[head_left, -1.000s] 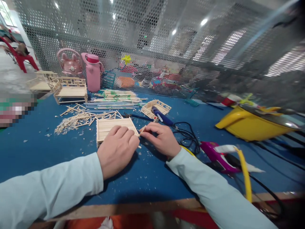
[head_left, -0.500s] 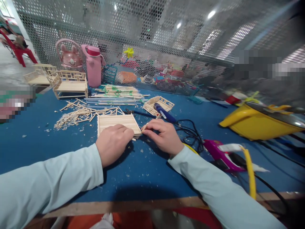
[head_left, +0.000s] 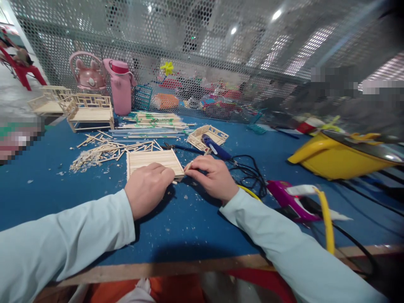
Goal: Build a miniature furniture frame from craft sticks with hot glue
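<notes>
A small flat panel of pale wooden sticks (head_left: 152, 158) lies on the blue tabletop (head_left: 176, 223) in front of me. My left hand (head_left: 149, 187) is closed over its near edge, fingers curled on top; the thumb is mostly hidden. At the panel's right near corner, my right hand (head_left: 213, 178) pinches a short wooden stick (head_left: 189, 165) between thumb and fingers, its end at or very close to the corner. Just beyond the right hand, a blue-handled tool (head_left: 215, 147) rests across a little stick frame (head_left: 202, 134).
Loose sticks and crumbs (head_left: 94, 155) lie left of the panel, bundled sticks (head_left: 158, 120) behind. Small stick benches (head_left: 91, 113) and a pink bottle (head_left: 121, 94) stand at back left. Right are black cable (head_left: 252, 170), a purple glue gun (head_left: 292, 202) and a yellow container (head_left: 322, 155).
The whole view has shifted slightly, so everything sits a little further left. Both hands keep nearly the same hold, with the stick still at the panel's corner.
</notes>
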The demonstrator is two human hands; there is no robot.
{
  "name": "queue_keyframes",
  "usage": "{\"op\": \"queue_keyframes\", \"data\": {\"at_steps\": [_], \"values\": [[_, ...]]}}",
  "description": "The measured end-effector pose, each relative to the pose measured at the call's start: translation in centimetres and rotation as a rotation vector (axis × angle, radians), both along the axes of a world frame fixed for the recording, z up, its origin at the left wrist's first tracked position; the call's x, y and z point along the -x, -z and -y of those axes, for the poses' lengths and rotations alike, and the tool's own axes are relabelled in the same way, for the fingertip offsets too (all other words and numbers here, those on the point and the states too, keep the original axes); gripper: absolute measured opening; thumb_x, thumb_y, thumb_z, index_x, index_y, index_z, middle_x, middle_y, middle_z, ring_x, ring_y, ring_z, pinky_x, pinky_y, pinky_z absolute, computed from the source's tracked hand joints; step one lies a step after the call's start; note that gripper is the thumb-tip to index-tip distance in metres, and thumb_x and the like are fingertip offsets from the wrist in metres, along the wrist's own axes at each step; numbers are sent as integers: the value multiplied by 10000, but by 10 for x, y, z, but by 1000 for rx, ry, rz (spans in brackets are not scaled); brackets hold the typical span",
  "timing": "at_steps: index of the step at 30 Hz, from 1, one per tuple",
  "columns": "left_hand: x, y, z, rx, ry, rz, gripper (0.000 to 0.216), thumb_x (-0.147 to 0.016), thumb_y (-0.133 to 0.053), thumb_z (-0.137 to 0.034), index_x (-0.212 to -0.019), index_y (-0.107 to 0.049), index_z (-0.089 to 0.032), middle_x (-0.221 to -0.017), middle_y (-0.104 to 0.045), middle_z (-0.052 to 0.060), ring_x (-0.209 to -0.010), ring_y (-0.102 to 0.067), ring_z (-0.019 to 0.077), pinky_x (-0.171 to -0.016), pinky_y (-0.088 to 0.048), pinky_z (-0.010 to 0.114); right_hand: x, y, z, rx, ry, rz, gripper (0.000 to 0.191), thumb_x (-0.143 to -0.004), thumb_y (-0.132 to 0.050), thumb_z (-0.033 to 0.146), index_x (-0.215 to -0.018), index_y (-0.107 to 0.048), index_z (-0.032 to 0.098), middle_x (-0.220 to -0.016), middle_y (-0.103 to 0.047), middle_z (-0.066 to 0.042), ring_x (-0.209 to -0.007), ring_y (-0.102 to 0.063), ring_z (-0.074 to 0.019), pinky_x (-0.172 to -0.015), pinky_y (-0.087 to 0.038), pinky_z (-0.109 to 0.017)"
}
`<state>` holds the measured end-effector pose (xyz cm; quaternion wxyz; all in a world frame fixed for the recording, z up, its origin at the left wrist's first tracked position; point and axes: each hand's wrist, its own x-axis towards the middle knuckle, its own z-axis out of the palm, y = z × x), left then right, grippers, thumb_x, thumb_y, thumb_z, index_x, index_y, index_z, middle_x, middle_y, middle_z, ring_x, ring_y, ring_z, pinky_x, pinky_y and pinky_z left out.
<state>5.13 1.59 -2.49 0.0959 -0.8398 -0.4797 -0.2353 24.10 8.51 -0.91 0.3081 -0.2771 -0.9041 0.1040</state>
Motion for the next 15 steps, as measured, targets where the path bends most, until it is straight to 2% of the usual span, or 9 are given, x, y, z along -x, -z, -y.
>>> {"op": "queue_keyframes", "data": {"at_steps": [15], "values": [[0,0,1,-14,-11,-9,148,-801,-428,-91,-765,-560,-148,-758,-647,71,-797,-606,201,-678,-511,329,0,0,0,-19,-14,9,180,-819,-535,260,-698,-634,171,-684,-649,-33,-660,-560,-134,-668,-382,-276]]}}
